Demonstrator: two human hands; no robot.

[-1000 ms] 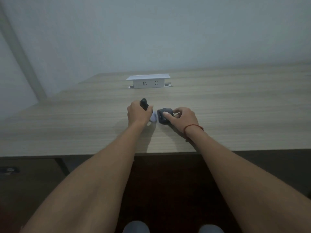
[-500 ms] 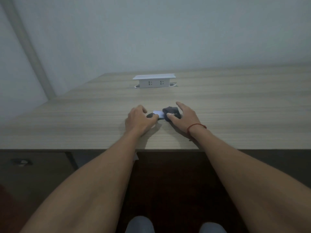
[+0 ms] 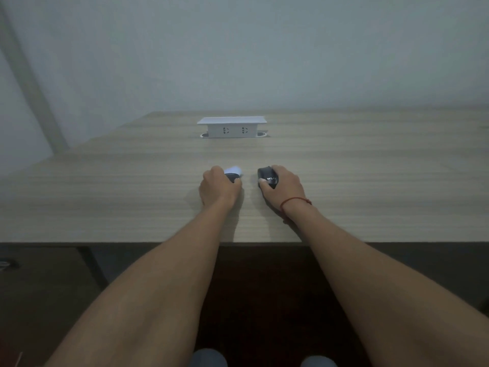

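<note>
On the surface, left hand clasps a white-and-black piece; right hand grasps a black piece. Risk: either slipping from fingertip grip.

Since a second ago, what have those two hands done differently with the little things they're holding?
The hands have drawn apart, splitting the pieces that met between them. The left hand now grips the white-and-dark piece; the right hand grips the dark lettered piece, with bare table between them. The white socket box stayed put.
</note>
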